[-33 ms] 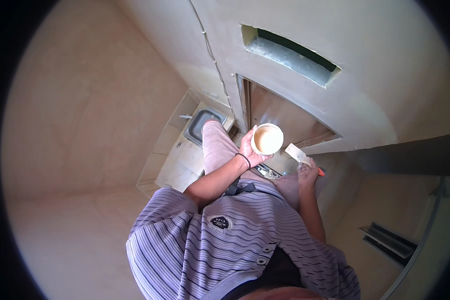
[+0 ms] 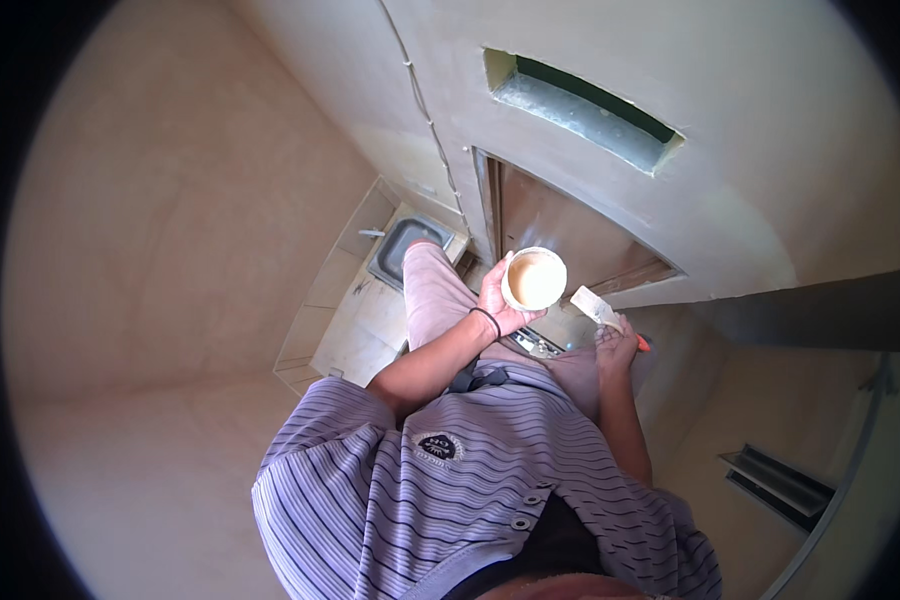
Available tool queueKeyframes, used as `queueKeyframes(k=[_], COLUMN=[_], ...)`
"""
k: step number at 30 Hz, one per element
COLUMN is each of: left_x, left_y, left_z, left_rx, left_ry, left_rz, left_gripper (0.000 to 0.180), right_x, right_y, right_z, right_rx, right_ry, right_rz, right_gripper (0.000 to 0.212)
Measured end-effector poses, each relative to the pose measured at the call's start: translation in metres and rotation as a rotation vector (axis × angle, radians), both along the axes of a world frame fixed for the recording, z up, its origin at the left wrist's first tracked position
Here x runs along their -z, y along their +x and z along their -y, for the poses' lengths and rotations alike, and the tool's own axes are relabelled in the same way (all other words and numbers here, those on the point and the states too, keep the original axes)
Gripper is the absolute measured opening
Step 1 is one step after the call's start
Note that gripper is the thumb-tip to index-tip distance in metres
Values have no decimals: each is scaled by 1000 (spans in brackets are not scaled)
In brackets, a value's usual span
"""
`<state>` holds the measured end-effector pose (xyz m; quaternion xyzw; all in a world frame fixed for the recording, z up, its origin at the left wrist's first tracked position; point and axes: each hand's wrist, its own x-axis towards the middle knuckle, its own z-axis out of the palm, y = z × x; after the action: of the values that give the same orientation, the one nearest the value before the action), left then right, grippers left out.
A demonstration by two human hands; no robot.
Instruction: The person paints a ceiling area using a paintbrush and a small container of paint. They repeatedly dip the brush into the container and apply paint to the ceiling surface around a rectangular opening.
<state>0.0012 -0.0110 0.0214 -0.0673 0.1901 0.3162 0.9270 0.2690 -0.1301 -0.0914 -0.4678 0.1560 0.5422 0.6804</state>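
In my left hand (image 2: 501,304) is a small round tub of cream-coloured paint (image 2: 535,278), its open top facing up. The fingers wrap round its near left side, and a dark band circles the wrist. To the right of the tub, my right hand (image 2: 616,345) grips a flat paintbrush (image 2: 594,305) by its handle. An orange-red handle end shows past the fingers on the right. Pale paint coats the brush head, which points up and left toward the tub, apart from it.
A brown door (image 2: 570,225) stands ahead below a rectangular wall opening (image 2: 585,118). At left, a metal sink (image 2: 407,250) sits in a worktop (image 2: 362,318) beside wall tiles. A cable (image 2: 422,105) runs down the wall. A narrow louvred window (image 2: 778,487) is at lower right.
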Motion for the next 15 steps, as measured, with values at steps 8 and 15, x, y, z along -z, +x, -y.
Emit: queueKeyframes(k=[8,15], left_x=[-8,0], left_y=[-31,-40], left_z=[-6,-17], left_rx=[-128,-245], left_ry=[-3,-21], left_rz=[-19,37], left_gripper=[56,59], right_x=[2,4], right_y=[-9,-8], right_z=[-23,-31], right_rx=[-130,-167], right_ry=[-59,-84], right_rz=[59,150], right_gripper=[26,26])
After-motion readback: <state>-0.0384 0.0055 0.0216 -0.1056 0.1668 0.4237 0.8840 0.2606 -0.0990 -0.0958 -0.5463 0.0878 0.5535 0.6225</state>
